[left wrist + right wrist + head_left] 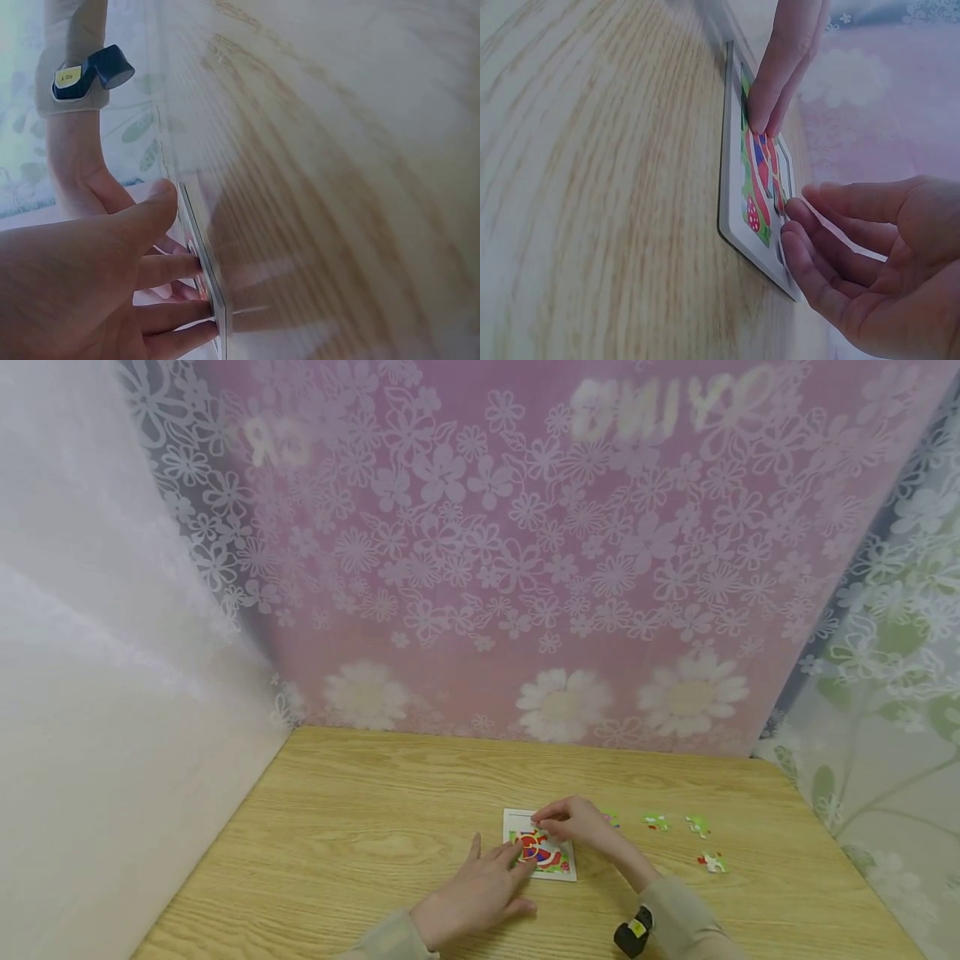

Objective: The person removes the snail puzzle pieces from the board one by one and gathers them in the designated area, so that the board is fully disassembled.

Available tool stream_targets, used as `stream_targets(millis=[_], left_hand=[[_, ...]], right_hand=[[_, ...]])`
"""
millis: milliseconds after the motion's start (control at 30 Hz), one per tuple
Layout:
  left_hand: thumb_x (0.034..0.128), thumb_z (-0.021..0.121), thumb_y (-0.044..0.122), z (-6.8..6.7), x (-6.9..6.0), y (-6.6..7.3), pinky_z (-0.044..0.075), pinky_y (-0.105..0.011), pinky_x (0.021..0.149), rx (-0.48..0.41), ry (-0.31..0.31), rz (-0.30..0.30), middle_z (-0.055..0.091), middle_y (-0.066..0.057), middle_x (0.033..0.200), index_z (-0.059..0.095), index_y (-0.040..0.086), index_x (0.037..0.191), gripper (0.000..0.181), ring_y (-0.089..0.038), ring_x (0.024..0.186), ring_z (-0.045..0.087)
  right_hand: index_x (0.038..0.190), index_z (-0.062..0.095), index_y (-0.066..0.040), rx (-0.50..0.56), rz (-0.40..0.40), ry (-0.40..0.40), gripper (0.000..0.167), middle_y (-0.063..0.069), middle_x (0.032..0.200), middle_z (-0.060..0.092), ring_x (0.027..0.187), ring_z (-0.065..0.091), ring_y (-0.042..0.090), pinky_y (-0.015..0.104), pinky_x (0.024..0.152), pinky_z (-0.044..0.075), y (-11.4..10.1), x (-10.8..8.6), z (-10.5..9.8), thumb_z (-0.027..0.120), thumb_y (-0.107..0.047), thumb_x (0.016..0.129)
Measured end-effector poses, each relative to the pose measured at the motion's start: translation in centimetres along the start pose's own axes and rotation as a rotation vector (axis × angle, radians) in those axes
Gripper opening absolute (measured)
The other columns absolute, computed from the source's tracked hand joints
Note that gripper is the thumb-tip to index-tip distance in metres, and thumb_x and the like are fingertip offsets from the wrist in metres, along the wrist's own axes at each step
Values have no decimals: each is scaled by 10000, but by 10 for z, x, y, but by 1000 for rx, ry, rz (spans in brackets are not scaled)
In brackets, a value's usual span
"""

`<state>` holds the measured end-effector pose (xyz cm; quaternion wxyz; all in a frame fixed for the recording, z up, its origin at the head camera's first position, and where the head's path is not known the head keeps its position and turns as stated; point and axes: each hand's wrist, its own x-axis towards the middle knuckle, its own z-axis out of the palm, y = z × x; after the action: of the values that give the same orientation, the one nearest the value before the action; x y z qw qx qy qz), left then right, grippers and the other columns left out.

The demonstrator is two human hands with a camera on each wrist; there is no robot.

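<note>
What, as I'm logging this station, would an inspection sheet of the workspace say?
Surface: wood-grain table.
Job's things: white-framed puzzle board, partly filled; loose pieces to its right.
Clutter: nothing seen.
Hands: left hand rests fingertips on the puzzle; right hand has fingertips at the board, any piece in them unclear.
Cables: nothing seen.
Surroundings: pink floral backdrop behind; pale sheet left, leaf-patterned sheet right.
</note>
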<state>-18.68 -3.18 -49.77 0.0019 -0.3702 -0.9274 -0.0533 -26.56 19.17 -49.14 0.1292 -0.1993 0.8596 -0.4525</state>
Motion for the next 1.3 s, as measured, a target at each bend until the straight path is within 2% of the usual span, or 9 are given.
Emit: stream_targets(millis=[333,600,800,933,1133,1300], left_hand=[[953,551,601,-3,0,2,376,-670,1073,8,6,-18,482,-101,1534,576,203,1439,629,-267,1386,493],[961,574,566,0,2,1,374,-664,1078,17,19,-13,505,-115,1510,598,187,1409,588,-286,1369,506],[957,567,580,2,4,1,382,-658,1075,27,19,-11,511,-104,1505,601,197,1403,589,-278,1358,516],[959,567,579,1,4,1,374,-660,1082,26,18,-12,505,-101,1512,593,194,1415,597,-277,1364,510],[961,554,587,1,4,1,377,-664,1076,41,22,-11,504,-94,1512,597,201,1412,595,-269,1357,515],[959,551,591,1,4,0,380,-662,1076,43,22,-7,504,-91,1512,606,209,1397,584,-265,1357,515]], right_hand=[[1156,731,17,-61,-25,-15,258,160,1082,748,891,681,207,310,750,566,6,5,3,727,-37,904],[1132,747,-7,-77,1,25,260,96,1003,743,869,671,187,338,753,562,6,8,6,728,3,873],[1131,740,9,-52,29,27,247,110,1005,734,868,670,189,341,747,567,5,9,9,711,13,886],[1065,758,-8,-67,47,19,224,103,985,747,823,647,151,307,699,545,3,11,11,722,51,852],[959,759,-23,-122,46,-7,199,29,789,692,656,543,111,250,568,461,1,15,13,774,84,792],[938,756,-48,-166,61,2,200,1,765,665,655,544,112,252,558,460,-1,16,15,789,74,783]])
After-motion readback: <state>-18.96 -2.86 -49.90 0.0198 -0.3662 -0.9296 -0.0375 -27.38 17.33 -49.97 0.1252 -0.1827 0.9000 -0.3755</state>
